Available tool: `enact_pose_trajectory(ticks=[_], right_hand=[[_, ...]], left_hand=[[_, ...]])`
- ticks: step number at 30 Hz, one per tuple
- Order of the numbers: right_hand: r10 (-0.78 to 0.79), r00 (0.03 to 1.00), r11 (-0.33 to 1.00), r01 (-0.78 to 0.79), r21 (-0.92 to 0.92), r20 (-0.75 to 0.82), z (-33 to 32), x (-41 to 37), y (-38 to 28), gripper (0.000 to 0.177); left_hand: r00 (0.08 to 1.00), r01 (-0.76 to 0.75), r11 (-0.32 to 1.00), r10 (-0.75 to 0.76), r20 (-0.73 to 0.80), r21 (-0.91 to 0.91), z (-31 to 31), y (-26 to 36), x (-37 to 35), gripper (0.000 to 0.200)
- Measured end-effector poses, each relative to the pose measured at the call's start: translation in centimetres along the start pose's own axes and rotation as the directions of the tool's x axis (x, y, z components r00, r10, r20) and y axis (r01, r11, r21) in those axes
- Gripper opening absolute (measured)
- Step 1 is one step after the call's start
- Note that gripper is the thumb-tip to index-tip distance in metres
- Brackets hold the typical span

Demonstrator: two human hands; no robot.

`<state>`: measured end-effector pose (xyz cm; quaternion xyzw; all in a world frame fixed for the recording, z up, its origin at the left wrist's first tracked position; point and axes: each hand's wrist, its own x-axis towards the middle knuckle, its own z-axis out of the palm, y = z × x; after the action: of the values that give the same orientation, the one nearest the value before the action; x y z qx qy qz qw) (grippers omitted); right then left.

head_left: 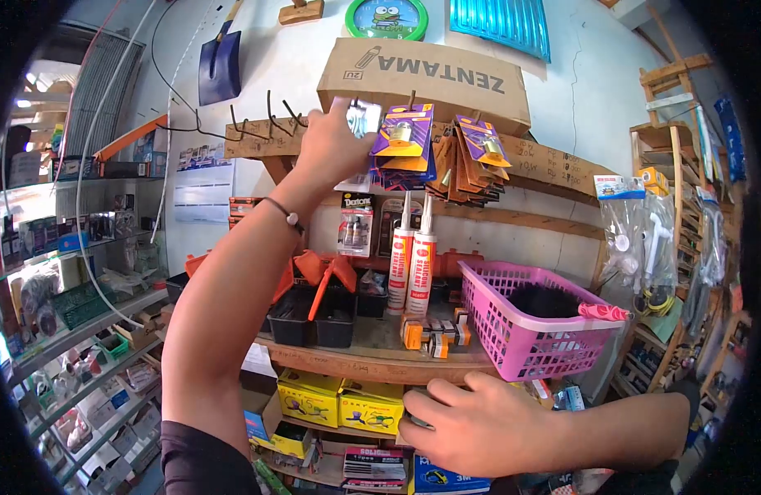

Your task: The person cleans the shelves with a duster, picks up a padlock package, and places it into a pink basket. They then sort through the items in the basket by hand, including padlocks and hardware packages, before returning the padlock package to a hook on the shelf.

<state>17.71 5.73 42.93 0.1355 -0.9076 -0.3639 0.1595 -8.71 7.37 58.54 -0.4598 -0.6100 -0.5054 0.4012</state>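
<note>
My left hand is raised to the hook rail, fingers closed on a shiny silvery packet; glare hides what is in it. Just right of it hang purple-and-orange carded padlocks, several deep on a hook. Another bunch of carded padlocks hangs further right. My right hand is low, in front of the shelf's edge, with loosely bent, parted fingers and nothing visible in them. Behind it are yellow boxes on the lower shelf.
Two silicone sealant tubes stand on the shelf beside small orange boxes. A pink basket sits at the right, black bins at the left. A long cardboard box rests above the wooden hook rail.
</note>
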Motion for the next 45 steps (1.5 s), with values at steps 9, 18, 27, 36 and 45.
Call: enact_pose_trajectory(ticks=[9,18,27,36,45], right_hand=[[0.051,0.997,0.994,-0.057,0.093,0.058,-1.3,-0.3,1.0,0.03],[0.335,0.935,0.937,-0.318,0.146,-0.117,-5.3,-3.7,6.6,0.029],[0.53,0.841,0.831,-0.487,0.269,-0.112,-4.8,-6.5,9.9,0.032],[0.573,0.813,0.807,-0.538,0.243,-0.102,-4.2,-7.6,11.8,0.03],[0.659,0.752,0.743,-0.649,0.162,-0.009,-4.1,-8.3,12.9,0.031]], left_hand=[[0.986,-0.107,0.992,0.097,-0.138,-0.067,1.7,-1.5,-1.5,0.06],[1.0,-0.002,0.997,0.001,-0.009,-0.073,1.4,-1.2,-0.9,0.058],[0.998,-0.053,0.988,0.057,-0.024,0.142,2.6,-3.4,-1.7,0.071],[0.989,-0.132,0.985,0.139,-0.055,0.11,4.5,-4.8,-1.9,0.081],[0.968,-0.238,0.952,0.249,-0.035,0.194,8.6,-8.2,0.5,0.081]])
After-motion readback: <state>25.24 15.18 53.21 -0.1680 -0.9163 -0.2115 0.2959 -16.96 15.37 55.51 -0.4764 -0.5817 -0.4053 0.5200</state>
